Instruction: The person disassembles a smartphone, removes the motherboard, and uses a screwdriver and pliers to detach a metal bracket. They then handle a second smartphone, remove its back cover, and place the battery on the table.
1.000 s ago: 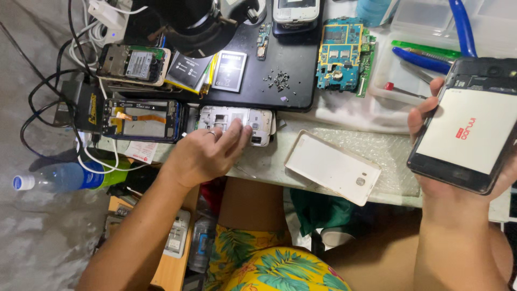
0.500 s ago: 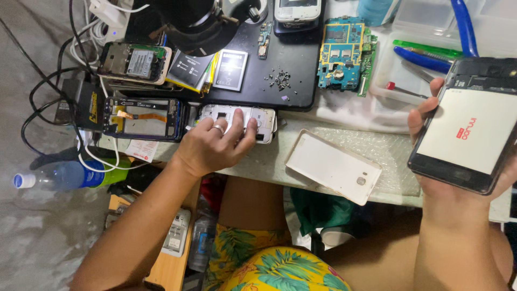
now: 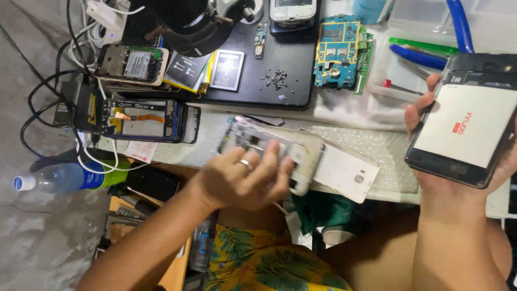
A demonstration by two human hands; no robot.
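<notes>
1. The white phone frame (image 3: 280,153) is now lifted off the table and tilted, blurred by its motion, in the left hand (image 3: 242,180). One second ago it lay flat on the table, just under the black mat, with this hand only pressing on its top.
2. The left grip is closed around the near end of the frame, the fingers (image 3: 272,156) bent over its upper face. A ring is seen on one finger.
3. In my judgement this means the frame is no longer being worked on in place; it is being carried toward the body and the middle of the table.
4. The frame now hangs over the white back cover (image 3: 344,172), which lies where it lay before, on the bubble sheet near the front edge of the table (image 3: 377,191).
5. The right hand (image 3: 458,178) is not changed: it holds a black phone (image 3: 466,121) with a lit white screen, fingers wrapped at its left side, the palm under it.
6. Room for moving is small. Behind the frame the black mat (image 3: 285,81) carries a heap of small screws (image 3: 277,78), a battery (image 3: 227,69) and a blue circuit board (image 3: 342,51).
7. On the left an opened dark phone chassis (image 3: 142,119) lies near the table edge, with cables around it.
8. The free space is mostly toward the person, past the front edge, over the lap.
</notes>
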